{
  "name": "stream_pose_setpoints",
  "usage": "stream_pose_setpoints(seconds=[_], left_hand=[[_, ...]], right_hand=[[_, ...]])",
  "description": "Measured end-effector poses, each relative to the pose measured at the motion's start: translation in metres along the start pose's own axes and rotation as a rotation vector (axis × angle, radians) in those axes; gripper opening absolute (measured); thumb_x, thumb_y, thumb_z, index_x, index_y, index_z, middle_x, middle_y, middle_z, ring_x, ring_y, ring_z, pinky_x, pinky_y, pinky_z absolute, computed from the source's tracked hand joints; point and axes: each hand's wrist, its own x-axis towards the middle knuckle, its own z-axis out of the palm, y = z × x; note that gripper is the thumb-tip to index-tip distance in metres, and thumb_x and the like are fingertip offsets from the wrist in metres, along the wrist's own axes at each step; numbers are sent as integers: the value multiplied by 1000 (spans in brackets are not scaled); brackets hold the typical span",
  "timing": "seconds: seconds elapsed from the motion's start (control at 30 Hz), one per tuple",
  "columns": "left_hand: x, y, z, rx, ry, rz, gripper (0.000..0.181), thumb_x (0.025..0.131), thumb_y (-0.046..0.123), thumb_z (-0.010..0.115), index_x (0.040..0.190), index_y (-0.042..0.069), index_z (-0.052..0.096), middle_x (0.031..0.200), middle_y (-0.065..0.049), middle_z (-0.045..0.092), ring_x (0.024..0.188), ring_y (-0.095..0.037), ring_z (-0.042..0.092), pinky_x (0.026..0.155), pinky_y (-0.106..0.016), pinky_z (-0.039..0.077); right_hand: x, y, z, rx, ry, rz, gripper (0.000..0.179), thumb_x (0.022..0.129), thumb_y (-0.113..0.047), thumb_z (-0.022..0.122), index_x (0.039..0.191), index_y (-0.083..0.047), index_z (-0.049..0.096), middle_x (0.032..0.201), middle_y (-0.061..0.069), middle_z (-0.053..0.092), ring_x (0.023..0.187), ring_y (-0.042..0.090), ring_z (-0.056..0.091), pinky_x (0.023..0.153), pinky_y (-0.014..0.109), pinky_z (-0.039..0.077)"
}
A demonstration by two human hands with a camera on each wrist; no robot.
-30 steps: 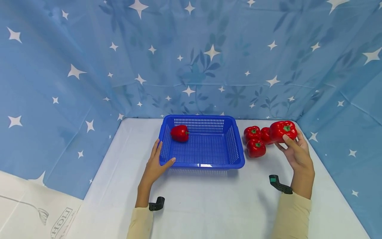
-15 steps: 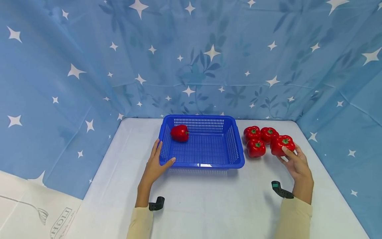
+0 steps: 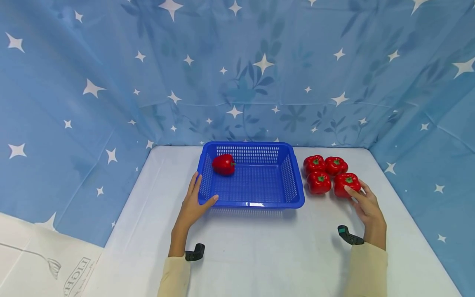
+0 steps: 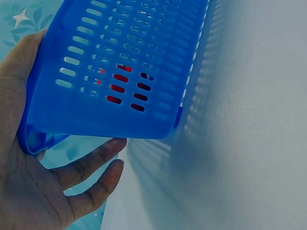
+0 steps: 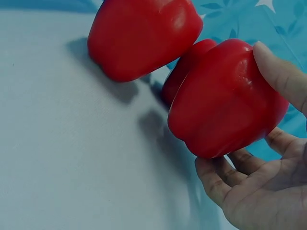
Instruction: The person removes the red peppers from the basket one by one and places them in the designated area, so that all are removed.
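My right hand (image 3: 370, 206) holds a red bell pepper (image 3: 340, 190) between thumb and fingers at the right of the table. In the right wrist view this bell pepper (image 5: 225, 100) appears slightly above the white surface. Just beyond it are three more red bell peppers: one at the near left (image 3: 318, 184), one behind that (image 3: 313, 163), and one at the far right (image 3: 335, 165). My left hand (image 3: 191, 208) rests at the near left corner of a blue plastic basket (image 3: 256, 205), its fingers straight along the side and its thumb on the front rim.
One red bell pepper (image 3: 223, 165) lies on its side inside the basket, at the back left. A white cloth covers the table (image 3: 248, 255). Blue star-patterned curtains (image 3: 237, 74) hang behind and at both sides.
My right hand has brought its bell pepper down and toward me, from above the far right pepper to the near right of the group. The left hand and basket have stayed put.
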Motion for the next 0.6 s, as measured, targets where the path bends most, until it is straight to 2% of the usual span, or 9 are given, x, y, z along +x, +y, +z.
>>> stream_pose_setpoints(seconds=[0.13,0.47,0.6], left_hand=[[0,0,0,-4,-1,-4,101,83,67,63,158,25,10,164,17,-5,153,-31,11,113,-64,26],[1,-2,0,-4,-2,2,101,83,64,64,159,23,10,165,12,-4,153,-33,10,112,-64,27],[1,-2,1,3,5,8,101,83,63,64,159,23,10,166,5,-1,152,-35,11,111,-65,28]], right_hand=[[5,2,1,-45,4,4,91,92,-28,68,157,-35,6,166,-9,-3,152,17,5,122,42,12],[10,7,0,-83,4,-12,91,91,-29,69,158,-34,6,166,-7,0,149,16,12,122,35,15],[11,7,1,-81,-3,-14,93,91,-28,69,158,-33,4,166,-6,-1,149,17,12,120,33,17]])
